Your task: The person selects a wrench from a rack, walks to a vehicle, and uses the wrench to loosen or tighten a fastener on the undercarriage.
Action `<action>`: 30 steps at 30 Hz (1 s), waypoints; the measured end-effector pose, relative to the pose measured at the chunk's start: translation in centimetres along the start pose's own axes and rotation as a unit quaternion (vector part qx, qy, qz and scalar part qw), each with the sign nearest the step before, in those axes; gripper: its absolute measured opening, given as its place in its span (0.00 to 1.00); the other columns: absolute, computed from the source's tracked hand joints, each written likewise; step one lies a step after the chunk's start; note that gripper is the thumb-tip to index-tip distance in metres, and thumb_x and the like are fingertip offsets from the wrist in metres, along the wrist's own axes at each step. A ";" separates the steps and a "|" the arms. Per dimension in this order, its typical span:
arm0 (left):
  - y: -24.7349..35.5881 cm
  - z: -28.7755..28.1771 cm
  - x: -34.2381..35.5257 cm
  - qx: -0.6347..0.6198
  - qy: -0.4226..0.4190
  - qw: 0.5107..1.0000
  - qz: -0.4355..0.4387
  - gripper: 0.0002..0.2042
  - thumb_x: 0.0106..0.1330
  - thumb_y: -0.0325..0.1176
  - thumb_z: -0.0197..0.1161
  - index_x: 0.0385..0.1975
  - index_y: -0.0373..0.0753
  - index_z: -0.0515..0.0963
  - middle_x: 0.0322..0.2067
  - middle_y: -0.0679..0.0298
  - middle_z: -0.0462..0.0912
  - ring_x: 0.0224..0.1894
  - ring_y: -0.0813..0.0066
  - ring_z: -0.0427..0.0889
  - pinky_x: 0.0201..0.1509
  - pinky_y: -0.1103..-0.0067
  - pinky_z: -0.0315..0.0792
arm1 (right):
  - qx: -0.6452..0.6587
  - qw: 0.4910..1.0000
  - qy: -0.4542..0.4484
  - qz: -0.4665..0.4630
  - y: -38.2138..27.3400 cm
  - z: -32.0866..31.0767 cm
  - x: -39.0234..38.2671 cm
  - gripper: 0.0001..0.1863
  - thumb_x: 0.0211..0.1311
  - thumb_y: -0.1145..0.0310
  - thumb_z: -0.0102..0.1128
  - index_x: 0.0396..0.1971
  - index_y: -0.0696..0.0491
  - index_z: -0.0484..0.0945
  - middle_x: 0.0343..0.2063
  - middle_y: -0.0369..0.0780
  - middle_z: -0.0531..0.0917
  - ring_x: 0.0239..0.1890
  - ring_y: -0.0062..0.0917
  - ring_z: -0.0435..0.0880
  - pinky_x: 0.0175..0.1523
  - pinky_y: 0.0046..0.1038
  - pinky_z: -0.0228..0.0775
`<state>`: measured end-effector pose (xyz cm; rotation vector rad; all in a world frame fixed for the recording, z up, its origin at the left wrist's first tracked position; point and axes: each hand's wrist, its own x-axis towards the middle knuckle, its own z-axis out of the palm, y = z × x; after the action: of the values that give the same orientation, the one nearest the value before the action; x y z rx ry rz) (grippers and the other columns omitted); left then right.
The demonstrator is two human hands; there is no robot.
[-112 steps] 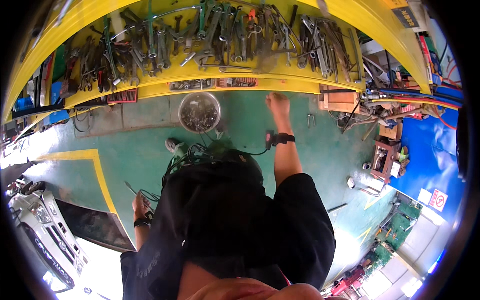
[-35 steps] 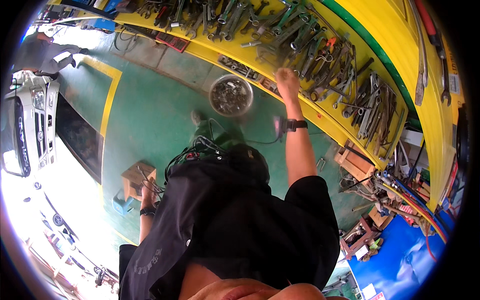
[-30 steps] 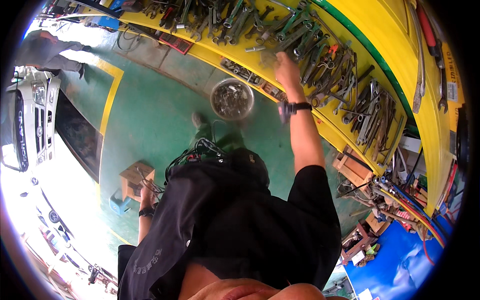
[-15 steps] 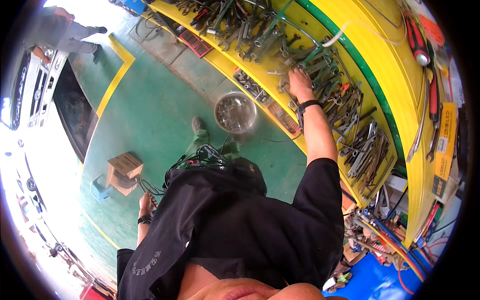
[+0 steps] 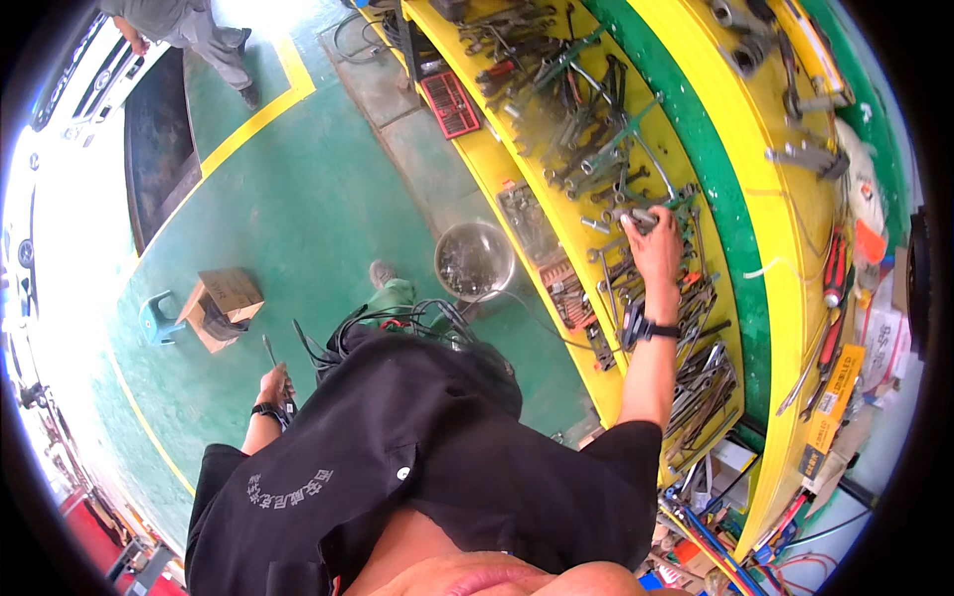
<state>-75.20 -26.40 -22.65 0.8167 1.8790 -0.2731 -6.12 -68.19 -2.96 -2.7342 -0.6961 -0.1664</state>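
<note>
My right hand point(image 5: 656, 243) reaches over the yellow tool shelf point(image 5: 740, 382). Its fingers are closed on a short grey metal piece point(image 5: 641, 221), whose kind I cannot make out. Wrenches point(image 5: 586, 164) lie heaped around and beyond that hand, with more wrenches point(image 5: 708, 377) near my forearm. A short shiny cylinder, like a socket point(image 5: 595, 225), lies just left of my fingertips. Low at my left side, my left hand point(image 5: 274, 385) is closed on a slim metal tool point(image 5: 268, 350). Its thin end sticks out past the fingers; the rest is mostly hidden.
On the lower ledge sit a red tool case point(image 5: 450, 104) and a tray of small parts point(image 5: 527, 219). A round metal basin point(image 5: 475, 262) stands on the green floor. Leftward are a cardboard box point(image 5: 221, 303), a blue stool point(image 5: 159, 320), a person point(image 5: 199, 40) and a vehicle.
My right hand has shifted along the shelf and now closes on a grey metal piece. My left hand's slim tool shows more plainly. The whole view has turned and shifted.
</note>
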 end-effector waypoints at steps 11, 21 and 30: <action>14.6 1.5 4.1 -0.074 -0.080 0.983 0.146 0.16 0.66 0.47 0.54 0.22 0.43 0.69 0.16 0.69 0.67 0.16 0.76 0.66 0.21 0.77 0.62 | 0.391 0.916 -0.054 0.071 -18.2 2.9 -0.3 0.21 0.63 0.62 0.62 0.47 0.59 0.67 0.31 0.40 0.82 0.24 0.20 0.81 0.28 0.22 0.75; 8.7 -5.4 7.6 -0.166 -0.017 0.985 0.045 0.16 0.65 0.46 0.54 0.21 0.42 0.67 0.15 0.68 0.65 0.14 0.74 0.65 0.19 0.75 0.61 | 0.525 0.820 -0.218 0.069 -29.0 11.4 6.2 0.20 0.65 0.57 0.59 0.48 0.55 0.68 0.32 0.36 0.79 0.22 0.17 0.77 0.26 0.20 0.73; 2.9 -4.9 5.3 -0.324 -0.004 0.937 -0.127 0.11 0.65 0.41 0.53 0.23 0.44 0.65 0.16 0.67 0.65 0.17 0.72 0.67 0.21 0.72 0.63 | 0.401 0.739 -0.523 0.142 -35.9 23.0 13.8 0.12 0.65 0.60 0.59 0.36 0.52 0.73 0.25 0.34 0.78 0.15 0.17 0.72 0.16 0.20 0.64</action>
<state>-78.13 -19.49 -24.60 0.1227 1.8948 0.1884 -10.63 -24.58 -12.28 -1.8068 -0.3813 1.4723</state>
